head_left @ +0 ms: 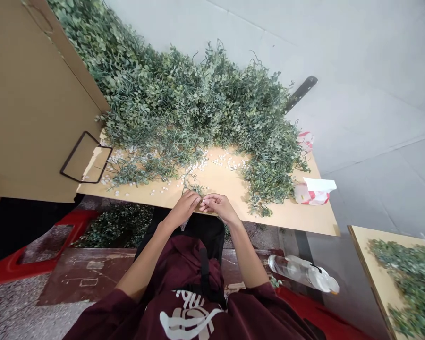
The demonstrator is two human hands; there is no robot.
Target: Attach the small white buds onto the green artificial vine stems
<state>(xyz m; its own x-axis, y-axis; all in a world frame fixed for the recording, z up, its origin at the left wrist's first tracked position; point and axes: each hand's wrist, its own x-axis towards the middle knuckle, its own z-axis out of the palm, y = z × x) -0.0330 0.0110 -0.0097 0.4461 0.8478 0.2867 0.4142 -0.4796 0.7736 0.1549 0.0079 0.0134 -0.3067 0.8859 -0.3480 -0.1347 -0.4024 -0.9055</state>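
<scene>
Close to the table's near edge, my left hand (pixel 184 206) is closed on an artificial leaf sprig (pixel 190 181), whose stems stick out beyond the fingers. My right hand (pixel 220 207) meets it fingertip to fingertip, thumb and fingers pinched together. A small pale bit seems to show at those fingertips, too small to name. Small white pieces (pixel 200 164) lie scattered on the wooden tabletop (pixel 230 182) just beyond my hands. Behind them a thick heap of green artificial foliage (pixel 205 94) spans the table, with a looser bunch (pixel 138 171) at the left.
A large brown board (pixel 38 108) stands at the left, with a black wire frame (pixel 86 158) by it. On the right are a red-and-white paper packet (pixel 315 191), a clear plastic bottle (pixel 302 273) below, and another board (pixel 370 269) bearing foliage. Someone's dark-clothed leg (pixel 24 226) is at left.
</scene>
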